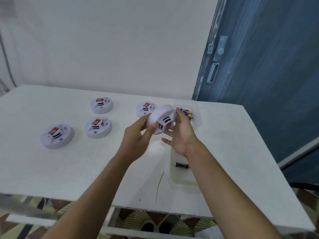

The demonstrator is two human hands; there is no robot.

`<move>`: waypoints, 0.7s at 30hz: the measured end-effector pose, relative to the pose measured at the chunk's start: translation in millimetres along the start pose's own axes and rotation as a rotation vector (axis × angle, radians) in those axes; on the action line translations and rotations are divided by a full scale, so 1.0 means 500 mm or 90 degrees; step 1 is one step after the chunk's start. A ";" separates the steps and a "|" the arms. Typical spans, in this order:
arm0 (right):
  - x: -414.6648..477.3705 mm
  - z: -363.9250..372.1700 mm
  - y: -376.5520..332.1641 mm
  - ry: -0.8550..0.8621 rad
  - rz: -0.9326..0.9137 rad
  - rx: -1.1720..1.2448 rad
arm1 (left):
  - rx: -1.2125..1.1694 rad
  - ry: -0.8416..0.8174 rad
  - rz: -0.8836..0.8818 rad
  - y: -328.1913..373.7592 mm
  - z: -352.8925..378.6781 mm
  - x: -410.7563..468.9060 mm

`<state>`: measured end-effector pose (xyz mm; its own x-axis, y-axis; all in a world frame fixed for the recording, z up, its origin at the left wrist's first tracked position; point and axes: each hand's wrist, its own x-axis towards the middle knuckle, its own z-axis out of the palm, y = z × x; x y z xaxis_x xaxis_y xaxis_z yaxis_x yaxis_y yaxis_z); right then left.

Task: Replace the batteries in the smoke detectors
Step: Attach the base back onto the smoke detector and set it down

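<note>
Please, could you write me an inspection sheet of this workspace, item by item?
Surface: white table, cracked near its front edge.
Job's things: held smoke detector, tilted above the table; four smoke detectors lying flat; purple batteries at the far right; black battery in a clear tray.
Clutter: nothing seen.
Grippers: left hand and right hand both grip the held smoke detector.
Cables: grey line on the wall at far left; cannot tell whether it is a cable.
Surroundings: white wall, blue door with latch, patterned floor below.

place: home room | cues: blue latched door [267, 57], patterned floor tiles [138, 219], white table [51, 169]
</note>
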<state>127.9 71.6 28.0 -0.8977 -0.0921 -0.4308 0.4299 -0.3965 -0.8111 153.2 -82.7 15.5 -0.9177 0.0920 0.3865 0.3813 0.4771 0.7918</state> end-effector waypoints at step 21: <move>0.016 -0.002 0.013 0.043 -0.150 -0.094 | -0.334 0.065 -0.267 -0.016 0.001 0.035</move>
<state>123.3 69.1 19.1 -0.9683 0.0503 -0.2447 0.2237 -0.2619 -0.9388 133.8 -84.6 15.8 -0.9945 -0.1033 0.0186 0.0223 -0.0349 0.9991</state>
